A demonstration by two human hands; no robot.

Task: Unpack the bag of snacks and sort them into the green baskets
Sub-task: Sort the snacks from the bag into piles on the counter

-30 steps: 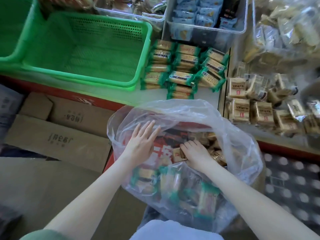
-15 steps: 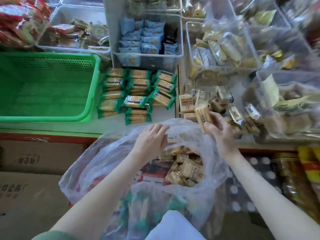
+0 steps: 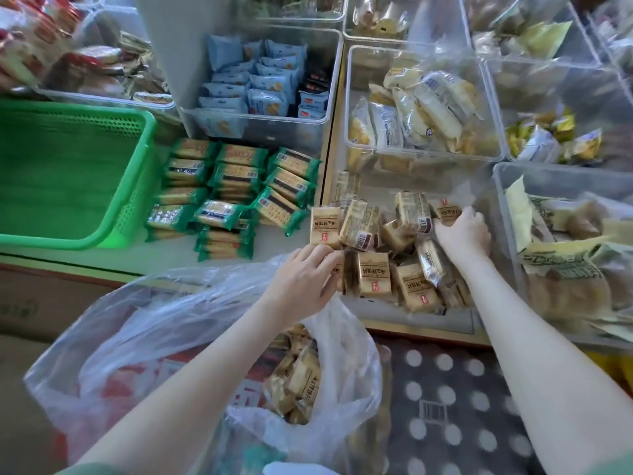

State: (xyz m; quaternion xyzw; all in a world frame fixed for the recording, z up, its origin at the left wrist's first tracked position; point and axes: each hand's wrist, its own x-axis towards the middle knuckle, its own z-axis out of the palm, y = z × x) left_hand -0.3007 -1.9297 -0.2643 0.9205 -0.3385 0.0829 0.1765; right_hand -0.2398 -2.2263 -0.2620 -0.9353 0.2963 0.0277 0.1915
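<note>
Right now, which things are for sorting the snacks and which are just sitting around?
For the job:
plastic bag
tan snack packs
green-wrapped cracker packs
green basket
left hand and right hand, both at the tan pile

Just sitting around:
blue packets in a clear bin
bread rolls in another bin
dotted surface
</note>
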